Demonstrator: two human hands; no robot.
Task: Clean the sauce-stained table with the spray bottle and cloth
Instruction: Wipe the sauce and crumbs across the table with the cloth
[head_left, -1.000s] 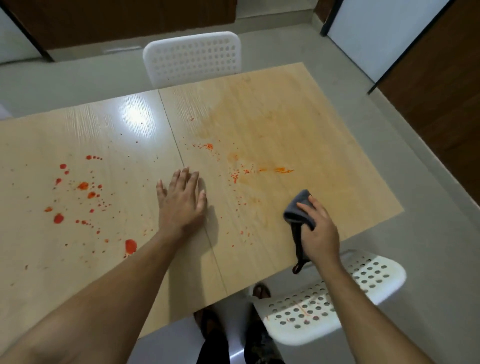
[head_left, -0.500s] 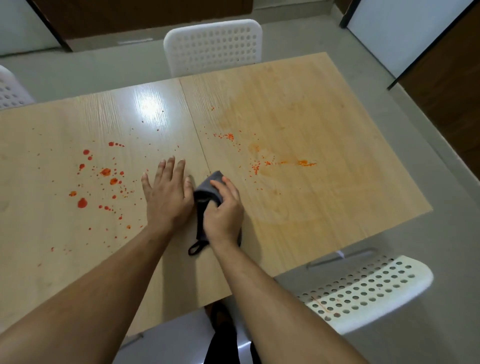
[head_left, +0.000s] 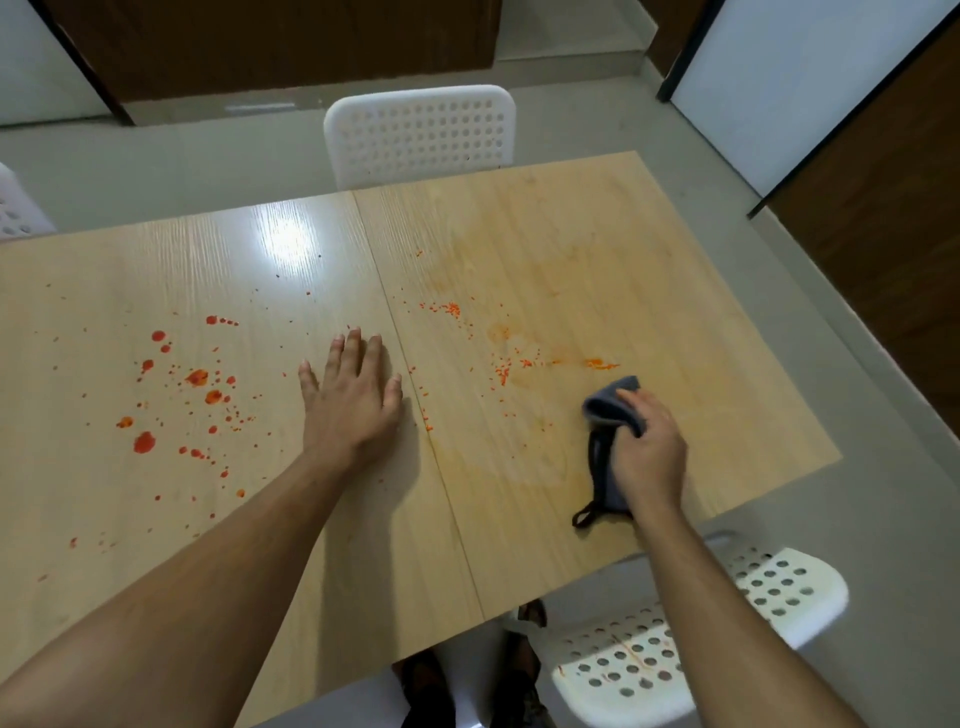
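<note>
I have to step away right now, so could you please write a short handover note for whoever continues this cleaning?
Left hand: flat on the table, holding nothing.
Right hand: grips the grey cloth on the right half.
Spray bottle: not in view.
Done: right half is smeared, partly wiped.
Left: small orange specks on the right half, and the untouched red splatter on the left half.
</note>
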